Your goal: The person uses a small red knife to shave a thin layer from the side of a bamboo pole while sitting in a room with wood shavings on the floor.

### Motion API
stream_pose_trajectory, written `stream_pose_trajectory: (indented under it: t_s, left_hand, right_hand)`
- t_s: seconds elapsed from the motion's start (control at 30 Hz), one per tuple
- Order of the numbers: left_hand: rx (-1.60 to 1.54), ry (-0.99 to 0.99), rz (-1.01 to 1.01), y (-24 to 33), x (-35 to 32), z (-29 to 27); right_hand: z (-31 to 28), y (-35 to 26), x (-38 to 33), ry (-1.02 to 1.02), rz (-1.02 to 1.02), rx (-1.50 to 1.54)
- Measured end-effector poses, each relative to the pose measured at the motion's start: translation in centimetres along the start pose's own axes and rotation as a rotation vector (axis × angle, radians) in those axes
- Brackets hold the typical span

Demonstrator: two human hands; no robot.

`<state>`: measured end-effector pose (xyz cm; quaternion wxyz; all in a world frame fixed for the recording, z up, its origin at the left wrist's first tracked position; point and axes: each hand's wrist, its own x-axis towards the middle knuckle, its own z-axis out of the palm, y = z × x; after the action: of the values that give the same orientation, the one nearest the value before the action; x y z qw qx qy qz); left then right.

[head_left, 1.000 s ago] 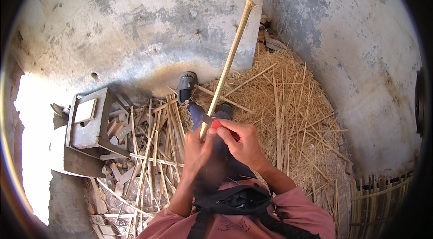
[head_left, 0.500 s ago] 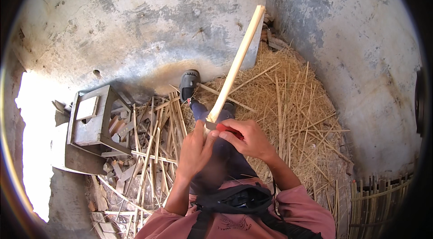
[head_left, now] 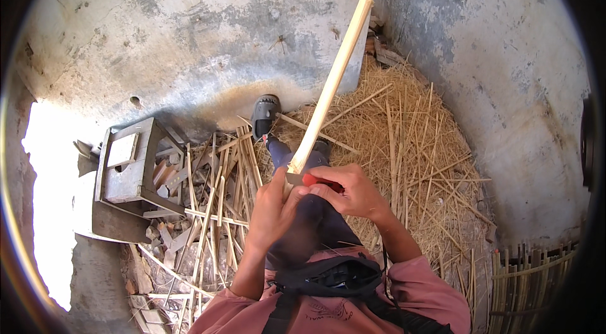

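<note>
A long pale strip of split wood or bamboo [head_left: 332, 85] slants away from me up to the right, its near end between my hands. My left hand [head_left: 271, 209] is closed around that near end, above my lap. With my right hand [head_left: 355, 192] I grip a red-handled knife [head_left: 309, 180]. Its short blade lies across the strip, where the surface looks rough and frayed. My right thumb reaches close to the left thumb beside the blade. Most of the knife handle is hidden by my right fingers.
Straw and thin shavings [head_left: 410, 145] cover the floor ahead and right. At left, a wooden stool [head_left: 129, 176] lies tipped beside rubble, with several loose strips [head_left: 243, 160] nearby. A slatted bamboo piece [head_left: 530, 283] stands lower right. Worn walls [head_left: 240, 25] enclose the corner.
The strip's far end has moved slightly farther away and up. My hands and the knife stay nearly in place, with the blade shifted a little on the strip.
</note>
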<state>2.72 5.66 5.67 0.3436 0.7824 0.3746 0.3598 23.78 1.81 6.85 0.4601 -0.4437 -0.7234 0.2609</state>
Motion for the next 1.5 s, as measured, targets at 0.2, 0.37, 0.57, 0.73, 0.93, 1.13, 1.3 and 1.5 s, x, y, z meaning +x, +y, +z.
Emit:
stream_pose_trajectory:
  t_s: [0.2, 0.37, 0.57, 0.73, 0.93, 1.13, 1.3, 1.5]
  left_hand:
    - [0.000, 0.040, -0.011, 0.4, 0.1, -0.1]
    - [-0.071, 0.074, -0.095, 1.4, 0.1, 0.0]
    - [-0.086, 0.121, -0.040, 0.2, 0.1, 1.0]
    - [-0.064, 0.129, -0.075, 0.6, 0.2, 0.9]
    - [-0.043, 0.220, -0.138, -0.1, 0.0, 1.5]
    - [0.051, 0.136, -0.062, 1.6, -0.2, 1.4]
    - [0.071, 0.147, 0.019, 0.2, -0.6, 0.8]
    - [0.113, 0.068, -0.026, 1.0, -0.4, -0.2]
  right_hand:
    - [0.2, -0.4, 0.0, 0.045, -0.012, -0.071]
    - [1.1, -0.9, -0.5, 0.142, -0.047, -0.113]
    - [2.1, -1.1, -1.0, 0.248, -0.041, -0.151]
    - [3.0, -1.1, -1.0, 0.288, -0.009, -0.125]
    - [3.5, -0.9, -0.8, 0.365, 0.037, -0.063]
    - [2.0, 0.5, -0.2, 0.453, 0.177, 0.050]
    - [1.0, 1.7, -0.2, 0.503, 0.248, 0.170]
    - [-0.5, 0.5, -0.6, 0.258, 0.121, 0.071]
